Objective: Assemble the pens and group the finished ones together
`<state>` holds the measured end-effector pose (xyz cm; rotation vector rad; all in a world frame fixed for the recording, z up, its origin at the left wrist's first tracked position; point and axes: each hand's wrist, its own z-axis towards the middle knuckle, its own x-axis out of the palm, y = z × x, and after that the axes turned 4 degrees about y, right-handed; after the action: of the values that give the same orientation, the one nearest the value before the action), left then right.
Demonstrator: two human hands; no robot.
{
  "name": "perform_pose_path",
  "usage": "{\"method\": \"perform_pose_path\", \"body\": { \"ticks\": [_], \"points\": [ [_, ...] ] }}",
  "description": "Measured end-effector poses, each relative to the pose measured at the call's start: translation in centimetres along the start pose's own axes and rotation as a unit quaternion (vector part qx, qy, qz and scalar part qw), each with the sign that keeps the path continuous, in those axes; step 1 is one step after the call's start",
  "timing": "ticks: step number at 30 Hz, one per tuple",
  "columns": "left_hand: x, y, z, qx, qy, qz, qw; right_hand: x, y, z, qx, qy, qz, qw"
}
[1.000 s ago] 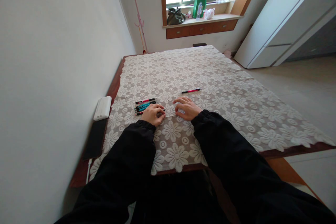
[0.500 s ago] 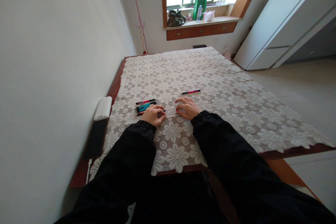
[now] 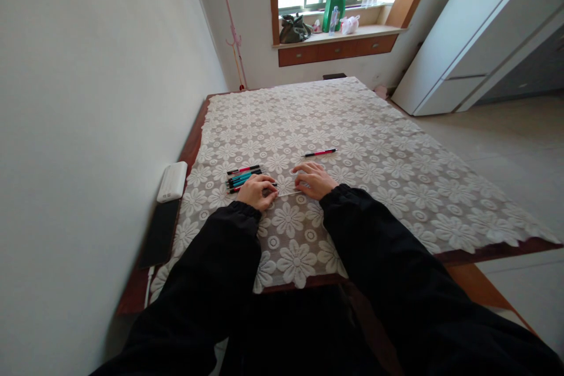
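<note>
My left hand [image 3: 258, 192] is closed in a pinch at the near end of a pile of pens, on one end of a thin, pale, see-through strip [image 3: 288, 193]. The strip's exact kind is too faint to tell. At its other end my right hand [image 3: 314, 180] has its fingers curled, thumb and fingertips close together on the strip. Left of and beyond my left hand lie several pens [image 3: 244, 177], teal, black and red; the nearest are partly hidden by that hand. A red and black pen [image 3: 320, 153] lies alone beyond my right hand.
A lace cloth [image 3: 297, 261] with flower patterns covers the wooden table. At its left edge, by the wall, lie a white power bank [image 3: 172, 181], a dark phone [image 3: 160, 234] and a white cable [image 3: 148, 288]. Bags stand on the windowsill [image 3: 326, 37]; a white fridge [image 3: 462, 41] is right.
Both hands keep nearly the same place and grip on the strip. The view has shifted very slightly; the pens lie as before.
</note>
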<state>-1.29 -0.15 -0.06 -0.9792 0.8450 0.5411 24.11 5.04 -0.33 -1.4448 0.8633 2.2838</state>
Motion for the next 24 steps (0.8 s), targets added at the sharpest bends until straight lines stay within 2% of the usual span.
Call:
{"method": "perform_pose_path", "body": {
  "ticks": [5,11,16,24],
  "points": [
    [-0.1,-0.1,0.0,-0.001,0.001,-0.004,1.000,-0.5,-0.2,0.0,-0.002,-0.015,0.000,1.000],
    [-0.2,-0.4,0.0,-0.002,-0.001,-0.008,1.000,-0.4,-1.0,-0.2,0.061,-0.063,-0.023,0.996],
    [0.0,0.0,0.0,-0.004,-0.016,-0.012,1.000,-0.1,-1.2,-0.3,0.089,-0.024,-0.045,0.995],
    [0.1,0.2,0.1,-0.029,-0.002,-0.007,1.000,-0.5,-0.8,-0.2,0.055,-0.001,-0.054,0.997]
  ]
}}
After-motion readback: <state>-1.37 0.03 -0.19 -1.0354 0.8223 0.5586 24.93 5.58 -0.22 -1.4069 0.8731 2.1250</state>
